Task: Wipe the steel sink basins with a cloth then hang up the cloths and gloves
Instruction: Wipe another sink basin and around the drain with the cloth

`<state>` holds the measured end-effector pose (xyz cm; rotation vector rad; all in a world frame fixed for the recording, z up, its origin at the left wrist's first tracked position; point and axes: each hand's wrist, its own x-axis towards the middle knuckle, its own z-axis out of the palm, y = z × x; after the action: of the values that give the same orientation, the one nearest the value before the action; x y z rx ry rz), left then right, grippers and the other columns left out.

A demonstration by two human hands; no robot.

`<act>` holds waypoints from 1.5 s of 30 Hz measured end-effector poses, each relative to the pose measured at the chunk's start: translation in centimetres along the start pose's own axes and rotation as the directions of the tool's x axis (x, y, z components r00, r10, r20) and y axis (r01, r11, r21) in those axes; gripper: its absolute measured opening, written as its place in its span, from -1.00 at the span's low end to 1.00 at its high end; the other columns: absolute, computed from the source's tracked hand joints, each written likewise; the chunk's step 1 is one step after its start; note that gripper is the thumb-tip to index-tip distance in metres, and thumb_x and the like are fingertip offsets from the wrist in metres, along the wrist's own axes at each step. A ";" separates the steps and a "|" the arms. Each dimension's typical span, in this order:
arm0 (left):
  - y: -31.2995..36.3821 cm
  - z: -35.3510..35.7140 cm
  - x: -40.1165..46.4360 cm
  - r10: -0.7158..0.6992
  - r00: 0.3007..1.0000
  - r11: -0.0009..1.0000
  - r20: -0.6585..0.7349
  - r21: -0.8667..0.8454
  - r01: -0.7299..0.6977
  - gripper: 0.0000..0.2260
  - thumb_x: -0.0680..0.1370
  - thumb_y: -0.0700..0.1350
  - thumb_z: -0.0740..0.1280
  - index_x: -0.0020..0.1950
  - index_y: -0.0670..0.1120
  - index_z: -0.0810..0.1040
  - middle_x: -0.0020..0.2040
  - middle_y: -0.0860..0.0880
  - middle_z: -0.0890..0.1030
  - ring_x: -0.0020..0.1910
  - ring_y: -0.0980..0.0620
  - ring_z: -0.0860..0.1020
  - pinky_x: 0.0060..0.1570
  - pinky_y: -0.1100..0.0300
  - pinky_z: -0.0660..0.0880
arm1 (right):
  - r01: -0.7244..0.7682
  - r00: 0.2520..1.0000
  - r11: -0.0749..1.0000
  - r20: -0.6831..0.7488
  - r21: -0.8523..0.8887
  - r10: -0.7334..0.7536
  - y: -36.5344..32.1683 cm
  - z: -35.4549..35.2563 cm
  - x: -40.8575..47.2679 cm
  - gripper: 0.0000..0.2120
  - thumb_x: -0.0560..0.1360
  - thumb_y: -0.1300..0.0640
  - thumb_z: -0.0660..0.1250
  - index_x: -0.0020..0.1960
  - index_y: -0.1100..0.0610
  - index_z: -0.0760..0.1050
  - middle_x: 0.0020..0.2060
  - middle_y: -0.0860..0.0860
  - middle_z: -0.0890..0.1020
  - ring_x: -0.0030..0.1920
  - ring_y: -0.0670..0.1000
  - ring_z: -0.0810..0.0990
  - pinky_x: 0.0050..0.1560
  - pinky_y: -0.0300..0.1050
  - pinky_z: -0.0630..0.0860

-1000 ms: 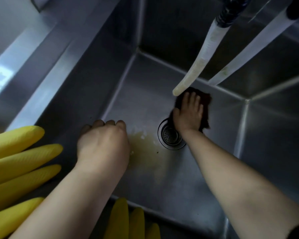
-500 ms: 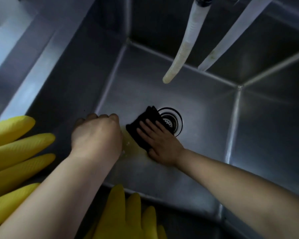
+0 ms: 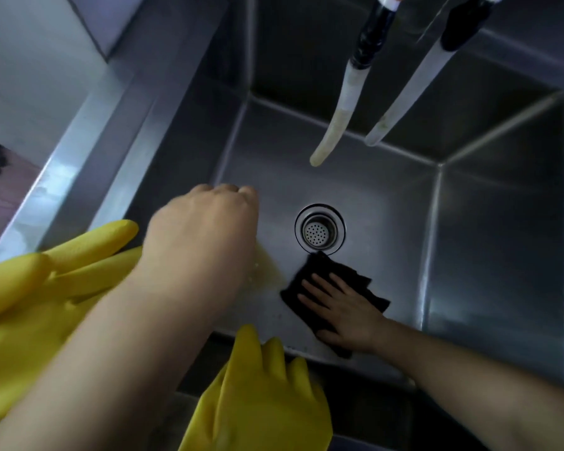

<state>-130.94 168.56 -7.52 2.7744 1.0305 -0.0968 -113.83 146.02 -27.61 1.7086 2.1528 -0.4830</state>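
Right hand (image 3: 345, 307): fingers (image 3: 310, 284) straight and spread slightly apart, palm down, pressing flat on a black cloth (image 3: 368, 288). Cloth lies crumpled on the floor of the steel sink basin (image 3: 489, 242), showing past the fingertips and on both sides of the hand. Just beyond the fingertips, touching the cloth's far corner: round drain strainer (image 3: 319, 230).

To the thumbless side of those fingers, toward the other hand: a yellowish wet stain (image 3: 269, 266) on the basin floor, just beside the cloth edge.

Left hand (image 3: 205, 229): knuckles up, fingers curled under toward the basin's left wall. Fingertips hidden; cannot tell whether they hold anything or what they touch. Hand sits partly over the stain.

Outward from the left wrist: one yellow rubber glove (image 3: 46, 288) draped over the sink's left rim, its fingers pointing toward the basin. A second yellow glove (image 3: 261, 395) lies on the near rim between the two forearms, fingers pointing in over the edge.

Well beyond both hands, above the basin's far half: two pale hoses (image 3: 342, 118) hanging down with black collars at the top, ends clear of the floor.
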 end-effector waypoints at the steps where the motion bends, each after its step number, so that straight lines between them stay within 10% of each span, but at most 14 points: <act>1: -0.9 -0.7 0.0 0.026 1.000 1.000 -0.005 0.010 -0.026 -0.71 0.49 -0.09 0.27 0.21 0.03 0.43 0.12 0.01 0.55 0.09 -0.11 0.51 -0.09 0.05 0.45 | -0.028 1.000 0.999 -0.001 0.025 0.028 -0.1 -0.5 2.0 -0.30 0.49 -0.22 0.14 0.53 0.07 0.09 0.50 0.10 0.13 0.50 0.20 0.07 0.44 0.13 -0.09; 5: -4.7 -1.9 0.2 0.180 0.983 0.971 -0.033 0.166 -0.172 -0.73 0.44 -0.05 0.33 0.13 -0.02 0.55 0.01 -0.05 0.64 0.01 -0.18 0.56 -0.04 -0.02 0.48 | -0.226 0.969 0.968 -0.079 0.112 0.236 -0.1 -2.6 10.2 -0.29 0.57 -0.23 0.00 0.53 0.04 -0.25 0.53 0.07 -0.17 0.48 0.12 -0.35 0.47 0.10 -0.34; 17: -9.8 2.1 0.4 0.320 0.923 0.946 -0.215 0.130 -0.298 -0.75 0.46 -0.09 0.27 0.08 -0.02 0.64 -0.05 0.03 0.67 0.12 -0.03 0.50 0.17 0.01 0.26 | -0.346 0.883 0.922 -0.272 0.175 0.383 0.4 -8.4 25.0 -0.36 0.59 -0.08 -0.05 0.54 0.20 -0.16 0.54 0.16 -0.05 0.53 0.14 -0.14 0.49 0.10 -0.20; 28: -9.4 1.8 0.3 0.297 0.932 0.953 -0.210 0.120 -0.277 -0.78 0.47 -0.17 0.29 0.06 -0.02 0.65 -0.07 0.00 0.66 0.11 -0.10 0.52 0.23 0.02 0.22 | 0.311 0.906 0.950 -0.301 -0.003 -0.297 -8.1 -3.9 18.3 -0.41 0.58 -0.04 0.15 0.50 0.24 0.18 0.45 0.22 0.27 0.48 0.25 0.15 0.46 0.25 -0.05; 37: -8.9 1.8 0.2 0.302 0.935 0.948 -0.187 0.167 -0.273 -0.83 0.45 -0.21 0.33 -0.01 -0.05 0.64 -0.10 0.03 0.66 0.16 -0.08 0.50 0.24 -0.04 0.26 | 0.587 0.769 0.809 -0.327 0.021 -0.550 -8.4 -3.6 17.7 -0.47 0.53 0.09 0.29 0.46 0.16 0.29 0.44 0.14 0.33 0.47 0.22 0.20 0.47 0.25 0.04; 45: -6.9 2.5 -0.3 0.424 0.903 0.880 -0.071 0.270 -0.391 -0.77 0.49 -0.26 0.19 0.02 -0.13 0.61 0.04 -0.09 0.64 0.42 -0.11 0.30 0.46 -0.13 0.04 | 0.559 0.814 0.829 -0.192 0.002 -0.548 -3.8 -0.4 8.4 -0.45 0.54 -0.02 0.27 0.48 0.08 0.26 0.48 0.06 0.26 0.51 0.13 0.12 0.49 0.21 0.03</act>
<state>-135.61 173.02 -10.93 3.2008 0.4541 0.0121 -119.30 152.60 -31.04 1.1527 2.8050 -0.5545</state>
